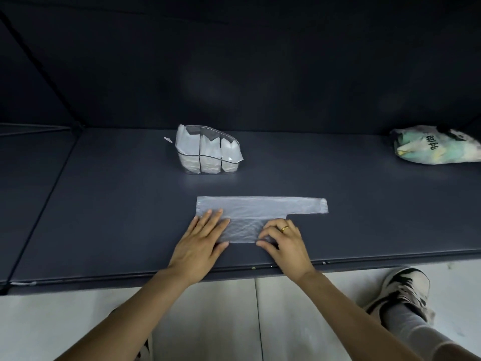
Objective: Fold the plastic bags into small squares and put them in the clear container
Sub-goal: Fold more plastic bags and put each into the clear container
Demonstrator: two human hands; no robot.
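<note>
A clear plastic bag [256, 212] lies flat on the dark mat, folded lengthwise, its handle strip reaching to the right. My left hand [201, 242] lies flat on the bag's left end, fingers straight and spread. My right hand [285, 242], with a gold ring, has curled fingers pinching the bag's near right corner. Farther back stands the clear container [208, 149], divided into three compartments that hold folded white bags.
A crumpled printed green-and-white bag [437, 148] sits at the far right of the dark mat [104, 204]. The mat's front edge runs just under my wrists. Below it is pale floor, with a shoe [404, 290] at the lower right.
</note>
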